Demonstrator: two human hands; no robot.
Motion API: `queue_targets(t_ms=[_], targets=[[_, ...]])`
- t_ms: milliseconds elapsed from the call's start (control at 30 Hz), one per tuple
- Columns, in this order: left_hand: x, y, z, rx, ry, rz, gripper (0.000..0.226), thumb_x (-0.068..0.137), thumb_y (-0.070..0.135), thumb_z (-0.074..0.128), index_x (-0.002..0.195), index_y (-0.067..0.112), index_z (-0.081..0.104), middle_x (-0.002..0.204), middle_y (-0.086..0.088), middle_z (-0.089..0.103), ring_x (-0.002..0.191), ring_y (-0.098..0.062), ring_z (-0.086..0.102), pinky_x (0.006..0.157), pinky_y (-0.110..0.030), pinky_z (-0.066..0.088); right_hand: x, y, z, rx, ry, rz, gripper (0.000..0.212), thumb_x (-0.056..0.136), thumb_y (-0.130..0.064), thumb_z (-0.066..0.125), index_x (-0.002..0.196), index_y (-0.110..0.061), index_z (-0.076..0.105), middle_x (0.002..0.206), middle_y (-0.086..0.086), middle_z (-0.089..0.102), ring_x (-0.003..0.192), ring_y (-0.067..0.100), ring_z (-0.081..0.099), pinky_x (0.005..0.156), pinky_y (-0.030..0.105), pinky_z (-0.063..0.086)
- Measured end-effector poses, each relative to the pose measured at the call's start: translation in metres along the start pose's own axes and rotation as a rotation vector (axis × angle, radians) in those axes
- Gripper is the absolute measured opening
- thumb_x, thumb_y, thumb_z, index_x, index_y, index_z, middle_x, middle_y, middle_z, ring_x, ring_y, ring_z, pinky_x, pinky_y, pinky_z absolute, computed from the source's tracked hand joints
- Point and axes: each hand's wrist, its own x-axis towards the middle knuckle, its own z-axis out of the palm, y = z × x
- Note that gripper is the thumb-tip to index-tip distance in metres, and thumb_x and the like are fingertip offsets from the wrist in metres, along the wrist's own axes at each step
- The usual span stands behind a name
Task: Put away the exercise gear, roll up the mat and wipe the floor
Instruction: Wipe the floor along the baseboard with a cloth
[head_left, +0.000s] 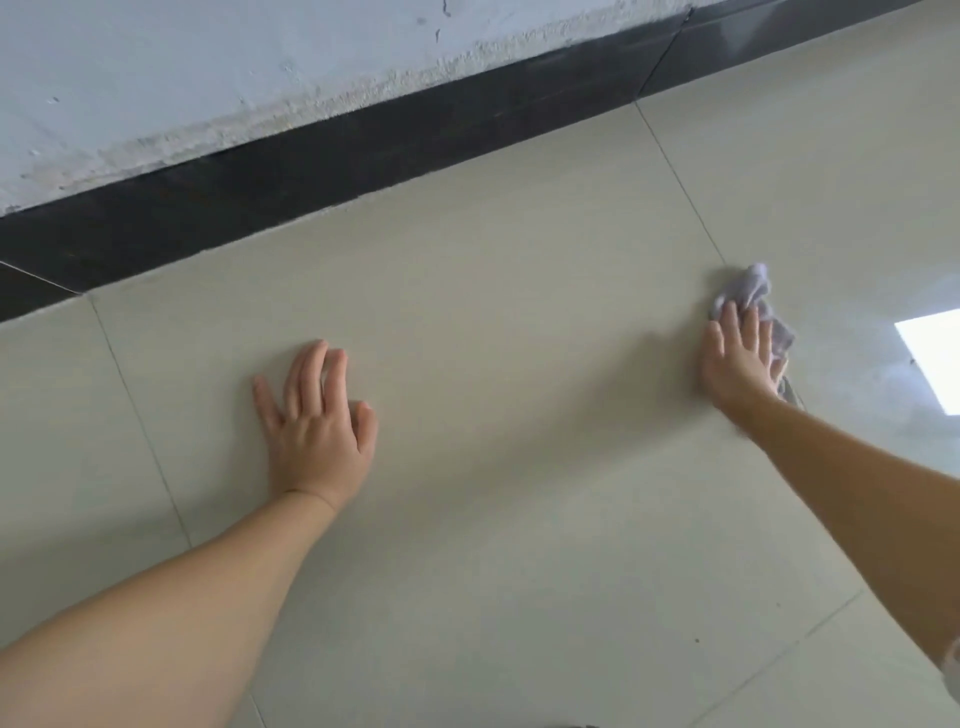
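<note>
Under me is the floor (493, 364), pale beige glossy tiles with thin grout lines crossing at angles. My left hand (317, 426) rests flat on one tile, fingers spread and a little bent. Off to the right, my right hand (740, 358) presses straight fingers onto a crumpled lavender cloth (748, 291), which lies bunched on the tile just beside a grout line. A bright patch of reflected light (935, 353) sits on the tiles at the far right edge.
</note>
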Motion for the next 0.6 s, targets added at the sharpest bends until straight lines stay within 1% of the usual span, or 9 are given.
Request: queue_targets(t_ms=[133, 200, 233, 333, 400, 433, 500, 533, 600], targets=[[0.0, 0.001, -0.005, -0.037, -0.101, -0.025, 0.056, 0.08, 0.028, 0.037, 0.128, 0.003, 0.051, 0.138, -0.019, 0.047, 0.124, -0.035, 0.047, 0.105, -0.065, 0.019, -0.092, -0.044, 0.071, -0.065, 0.07, -0.16, 0.057, 0.1, -0.042, 0.016, 0.152, -0.026, 0.003, 0.16, -0.002, -0.011, 0.146, 0.014, -0.014, 0.117, 0.046, -0.012], [0.001, 0.009, -0.012, -0.042, -0.164, -0.058, 0.057, 0.08, 0.027, 0.036, 0.128, 0.002, 0.052, 0.14, -0.019, 0.046, 0.126, -0.033, 0.048, 0.103, -0.069, 0.018, -0.165, -0.056, 0.117, -0.079, 0.084, -0.329, 0.063, 0.093, -0.046, 0.02, 0.152, -0.024, 0.014, 0.16, -0.001, 0.001, 0.147, 0.013, -0.007, 0.116, 0.046, -0.008], [0.002, 0.015, -0.018, -0.04, -0.202, -0.097, 0.057, 0.081, 0.026, 0.038, 0.132, 0.003, 0.049, 0.144, -0.017, 0.041, 0.13, -0.031, 0.044, 0.104, -0.07, 0.015, -0.202, -0.062, 0.133, -0.107, 0.015, -0.423, 0.065, 0.09, -0.046, 0.026, 0.15, -0.022, 0.022, 0.159, 0.002, 0.012, 0.147, 0.015, -0.001, 0.115, 0.049, -0.001], [0.008, 0.041, -0.041, 0.014, -0.418, -0.241, 0.066, 0.09, 0.025, 0.044, 0.15, 0.015, 0.018, 0.159, -0.008, 0.005, 0.146, -0.023, 0.007, 0.109, -0.066, -0.001, -0.279, -0.068, 0.164, -0.267, -0.129, -0.674, 0.063, 0.087, -0.044, 0.038, 0.146, -0.022, 0.034, 0.155, 0.002, 0.026, 0.146, 0.022, 0.006, 0.109, 0.053, 0.011], [0.018, 0.064, -0.054, 0.041, -0.534, -0.219, 0.072, 0.094, 0.031, 0.042, 0.151, 0.024, -0.001, 0.159, -0.005, -0.013, 0.146, -0.026, -0.011, 0.109, -0.066, -0.005, -0.293, -0.07, 0.159, -0.306, -0.239, -0.656, 0.064, 0.088, -0.045, 0.036, 0.148, -0.023, 0.03, 0.155, 0.002, 0.027, 0.147, 0.021, 0.0, 0.109, 0.053, 0.01], [0.024, 0.076, -0.059, 0.021, -0.584, -0.184, 0.071, 0.095, 0.033, 0.04, 0.151, 0.026, -0.005, 0.158, -0.004, -0.018, 0.145, -0.028, -0.015, 0.108, -0.067, -0.005, -0.288, -0.071, 0.15, -0.356, -0.281, -0.656, 0.066, 0.09, -0.046, 0.031, 0.151, -0.025, 0.019, 0.157, 0.002, 0.022, 0.147, 0.018, -0.009, 0.111, 0.053, 0.007], [0.036, 0.095, -0.069, -0.04, -0.684, -0.124, 0.068, 0.097, 0.032, 0.036, 0.15, 0.029, -0.006, 0.157, -0.003, -0.021, 0.144, -0.03, -0.019, 0.109, -0.066, -0.004, -0.272, -0.073, 0.133, -0.42, -0.347, -0.745, 0.061, 0.096, -0.051, 0.012, 0.147, -0.031, -0.014, 0.158, -0.005, -0.009, 0.136, 0.008, -0.036, 0.117, 0.051, -0.008], [0.038, 0.102, -0.073, -0.059, -0.726, -0.107, 0.066, 0.097, 0.03, 0.035, 0.15, 0.03, -0.005, 0.157, -0.003, -0.022, 0.144, -0.03, -0.019, 0.109, -0.066, -0.003, -0.268, -0.078, 0.121, -0.41, -0.517, -0.707, 0.059, 0.096, -0.054, 0.007, 0.144, -0.033, -0.02, 0.155, -0.009, -0.021, 0.132, 0.007, -0.041, 0.117, 0.047, -0.013], [0.039, 0.109, -0.078, -0.062, -0.769, -0.081, 0.064, 0.098, 0.031, 0.033, 0.15, 0.032, -0.004, 0.157, -0.002, -0.021, 0.144, -0.029, -0.019, 0.11, -0.065, -0.002, -0.264, -0.087, 0.106, -0.416, -0.637, -0.684, 0.058, 0.101, -0.046, 0.014, 0.148, -0.032, -0.015, 0.154, -0.009, -0.026, 0.136, 0.01, -0.034, 0.117, 0.043, -0.013]])
